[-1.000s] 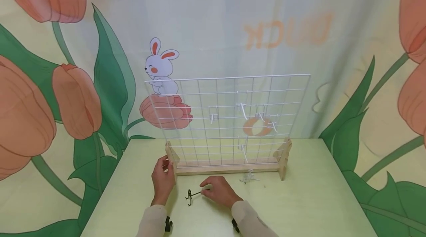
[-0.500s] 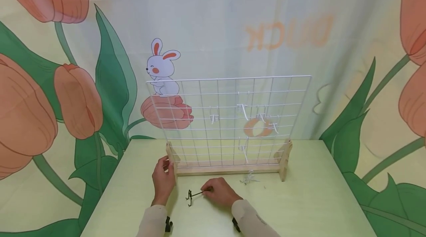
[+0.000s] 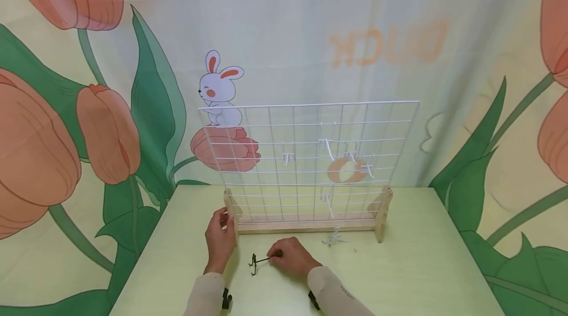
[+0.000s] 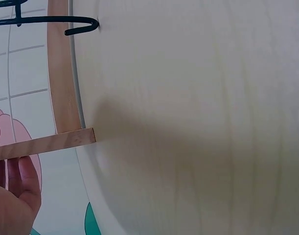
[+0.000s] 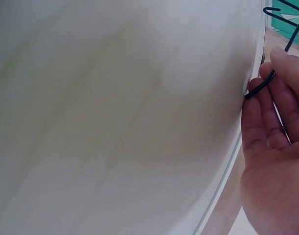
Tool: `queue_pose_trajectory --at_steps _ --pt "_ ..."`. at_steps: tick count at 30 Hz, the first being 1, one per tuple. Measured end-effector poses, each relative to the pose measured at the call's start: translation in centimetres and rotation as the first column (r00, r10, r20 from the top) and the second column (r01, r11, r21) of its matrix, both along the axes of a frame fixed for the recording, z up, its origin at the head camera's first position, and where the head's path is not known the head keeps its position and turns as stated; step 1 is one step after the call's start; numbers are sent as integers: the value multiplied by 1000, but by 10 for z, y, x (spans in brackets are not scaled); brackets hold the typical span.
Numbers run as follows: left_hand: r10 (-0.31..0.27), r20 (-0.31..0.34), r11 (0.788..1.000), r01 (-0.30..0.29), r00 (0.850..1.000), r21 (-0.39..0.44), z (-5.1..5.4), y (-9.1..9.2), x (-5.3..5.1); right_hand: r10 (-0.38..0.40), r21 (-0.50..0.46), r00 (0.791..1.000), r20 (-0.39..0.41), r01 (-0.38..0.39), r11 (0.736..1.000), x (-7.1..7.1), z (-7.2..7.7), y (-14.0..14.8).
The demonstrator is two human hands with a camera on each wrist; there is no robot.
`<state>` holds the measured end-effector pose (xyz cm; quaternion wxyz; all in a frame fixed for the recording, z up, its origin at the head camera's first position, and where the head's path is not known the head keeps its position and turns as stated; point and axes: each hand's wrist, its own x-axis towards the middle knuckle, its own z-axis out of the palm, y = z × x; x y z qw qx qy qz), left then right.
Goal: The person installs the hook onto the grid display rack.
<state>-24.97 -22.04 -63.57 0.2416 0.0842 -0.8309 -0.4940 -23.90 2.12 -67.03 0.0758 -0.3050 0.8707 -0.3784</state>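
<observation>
My right hand pinches the shaft of a black wire display hook between thumb and fingers. The hook's forked mounting end points left, in front of the rack; in the right wrist view its bent tip crosses my fingers. My left hand rests its fingertips against the outer side of the rack's left wooden foot; its thumb is hidden in the left wrist view. The white wire grid rack stands upright on its wooden base.
Several white hooks, one of them the upper hook, hang on the grid, mostly right of centre. A small pile of white hooks lies on the table before the base. Behind stands a printed curtain.
Both hands hold nearly the same pose, with the black hook still in front of the rack. The whole head view has shifted slightly.
</observation>
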Motion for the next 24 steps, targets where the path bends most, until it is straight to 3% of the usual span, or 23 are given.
queue_pose_trajectory --at_steps 11,24 --pt "5 -43 1000 -6 999 -24 -5 0 -2 24 66 997 -71 -19 998 -1 -2 -6" --pt "-15 -6 1000 14 1000 -14 -2 -1 1 -52 -3 997 -64 52 999 12 9 5"
